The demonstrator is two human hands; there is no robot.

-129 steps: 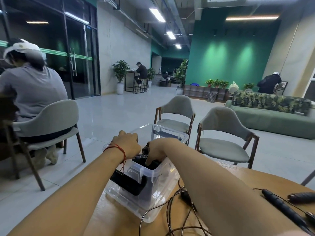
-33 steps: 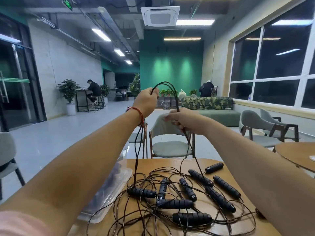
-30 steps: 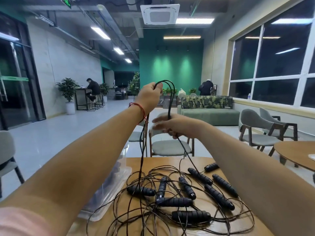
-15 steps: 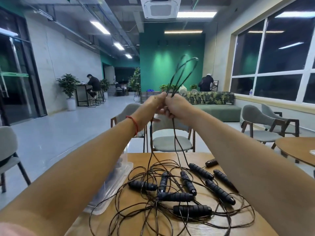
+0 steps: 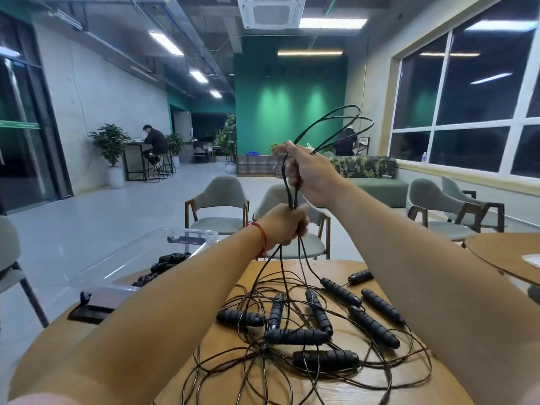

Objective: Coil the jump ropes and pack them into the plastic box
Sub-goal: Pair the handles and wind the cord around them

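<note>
Head: rope [image 5: 293, 190] gripped between left hand [image 5: 285, 226], right hand [image 5: 309, 173].

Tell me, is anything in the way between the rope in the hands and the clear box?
Nothing solid stands between them. The rope is gripped by the left hand and right hand above the table, and the plastic box sits to the left. But its strands hang into the tangle, which could snag.

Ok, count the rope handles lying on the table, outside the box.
9 handles: far one; right pair; one beside them; middle two; leftmost; two nearest, lying crosswise. The arms may hide more.
</note>
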